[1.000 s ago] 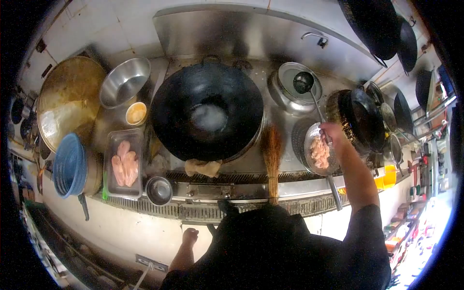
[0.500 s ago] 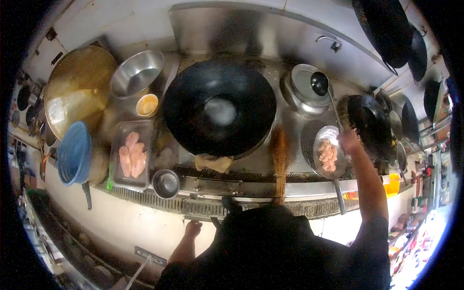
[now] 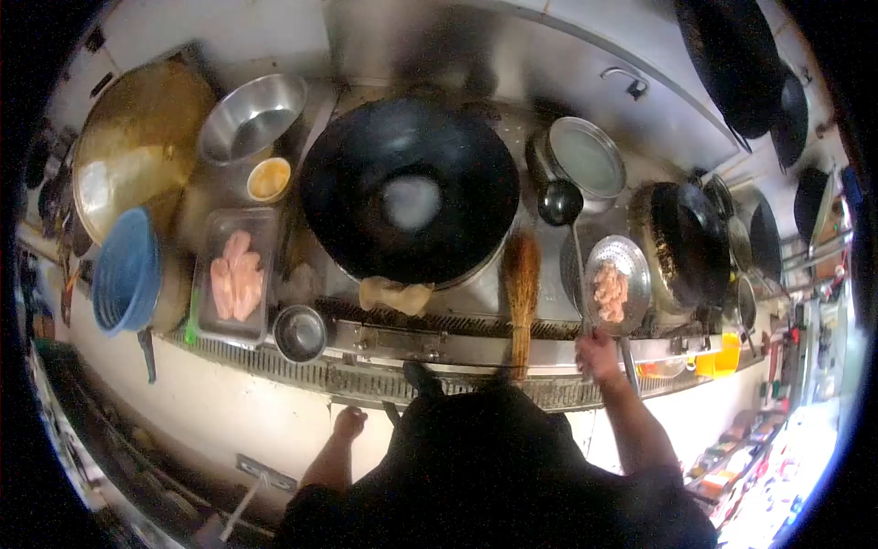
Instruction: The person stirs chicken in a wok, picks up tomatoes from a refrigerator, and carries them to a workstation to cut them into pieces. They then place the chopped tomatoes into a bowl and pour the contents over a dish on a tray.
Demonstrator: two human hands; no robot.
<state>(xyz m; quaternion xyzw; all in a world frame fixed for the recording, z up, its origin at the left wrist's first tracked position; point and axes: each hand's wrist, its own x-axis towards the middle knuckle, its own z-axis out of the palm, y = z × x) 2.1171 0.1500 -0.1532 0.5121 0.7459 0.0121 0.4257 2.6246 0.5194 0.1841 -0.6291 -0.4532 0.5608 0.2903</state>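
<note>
My right hand (image 3: 599, 355) is closed round the handle of a ladle (image 3: 560, 203), whose dark round bowl is between the wok (image 3: 412, 137) and the metal pot of liquid (image 3: 588, 157). Beside that handle, a perforated skimmer (image 3: 633, 261) carries pieces of pale pink meat (image 3: 610, 293). My left hand (image 3: 349, 423) is low, below the stove's front edge, with its fingers curled; what they may hold is hidden. The big black wok has a pale, shiny patch at its bottom.
A bamboo brush (image 3: 521, 297) and a folded cloth (image 3: 395, 296) lie by the wok. To the left are a tray (image 3: 208, 320) of raw meat, a small bowl (image 3: 300, 334), a steel basin (image 3: 251, 119) and a blue basket (image 3: 128, 270). Another wok (image 3: 690, 242) stands at right.
My right hand has come down and left with the ladle, whose bowl has moved from over the pot to beside the wok. My left hand stays low. The view has shifted slightly.
</note>
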